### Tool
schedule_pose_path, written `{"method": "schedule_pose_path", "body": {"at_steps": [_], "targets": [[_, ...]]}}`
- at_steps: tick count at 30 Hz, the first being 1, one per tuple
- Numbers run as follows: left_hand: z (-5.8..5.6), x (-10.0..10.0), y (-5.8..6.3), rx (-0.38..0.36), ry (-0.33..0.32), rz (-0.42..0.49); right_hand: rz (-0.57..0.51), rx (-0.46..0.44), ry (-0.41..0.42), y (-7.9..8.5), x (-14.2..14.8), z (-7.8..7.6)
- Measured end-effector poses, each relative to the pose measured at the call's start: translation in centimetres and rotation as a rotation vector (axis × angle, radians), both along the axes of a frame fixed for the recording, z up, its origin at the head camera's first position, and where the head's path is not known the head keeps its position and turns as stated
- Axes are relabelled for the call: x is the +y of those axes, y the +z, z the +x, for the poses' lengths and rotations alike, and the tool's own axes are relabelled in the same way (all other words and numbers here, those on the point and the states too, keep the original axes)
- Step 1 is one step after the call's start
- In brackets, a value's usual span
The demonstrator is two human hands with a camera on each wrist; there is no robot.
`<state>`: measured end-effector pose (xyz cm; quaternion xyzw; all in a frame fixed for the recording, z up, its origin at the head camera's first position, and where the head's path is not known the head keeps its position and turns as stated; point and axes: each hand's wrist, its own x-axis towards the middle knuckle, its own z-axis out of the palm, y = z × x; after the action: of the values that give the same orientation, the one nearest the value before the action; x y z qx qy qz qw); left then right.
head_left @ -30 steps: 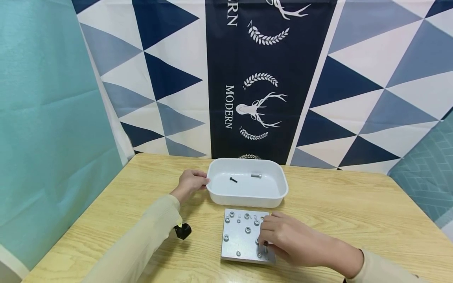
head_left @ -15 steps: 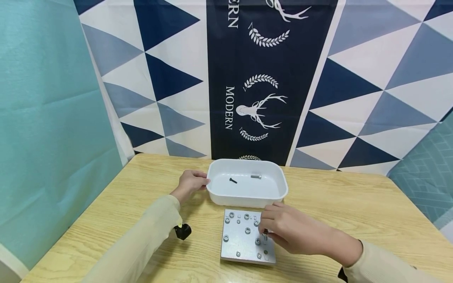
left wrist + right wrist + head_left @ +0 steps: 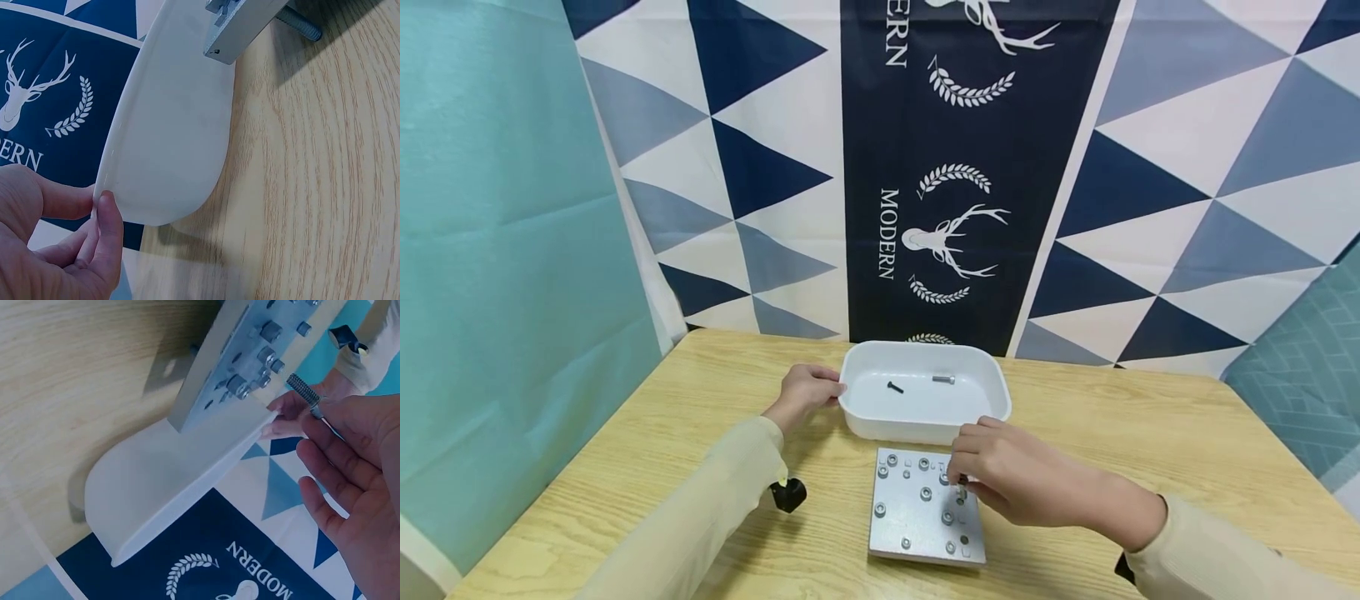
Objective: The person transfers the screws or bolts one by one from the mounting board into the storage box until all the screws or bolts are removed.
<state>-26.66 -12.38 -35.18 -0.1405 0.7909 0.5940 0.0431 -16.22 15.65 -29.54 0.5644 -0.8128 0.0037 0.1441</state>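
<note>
Fingers of the right hand [image 3: 1017, 475] pinch a bolt [image 3: 302, 389] above the desk [image 3: 1112, 425], its long axis aimed, threaded end first, at the metal plate [image 3: 910, 525] below; whether the tip touches is hard to judge from here. Farther from the plate, the left hand [image 3: 806, 387] pinches the white tray [image 3: 910, 429] by its left end.

Wood-grain table [image 3: 1150, 433] | white tray [image 3: 917, 406] near back edge | metal plate [image 3: 913, 518] in front

The right hand [image 3: 1015, 475] is now farther up the plate [image 3: 917, 527], nearer the tray [image 3: 925, 431], and its bolt [image 3: 304, 389] comes along. A hole [image 3: 964, 540] low on the plate, hidden a second ago, shows. The hand now covers the top right corner.
</note>
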Motion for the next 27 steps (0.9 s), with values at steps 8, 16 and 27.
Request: {"method": "schedule_pose_path", "body": {"at_steps": [8, 16, 27], "targets": [[0.1, 0.0, -0.1, 0.008, -0.002, 0.006, 0.016, -0.02, -0.037, 0.6, -0.2, -1.0], [0.2, 0.0, 0.0, -0.008, 0.009, 0.001, 0.015, -0.025, -0.066, 0.8, -0.3, -2.3], [0.1, -0.1, 0.1, -0.001, 0.009, -0.001, -0.008, -0.024, -0.083, 0.1, -0.2, -5.2]]}}
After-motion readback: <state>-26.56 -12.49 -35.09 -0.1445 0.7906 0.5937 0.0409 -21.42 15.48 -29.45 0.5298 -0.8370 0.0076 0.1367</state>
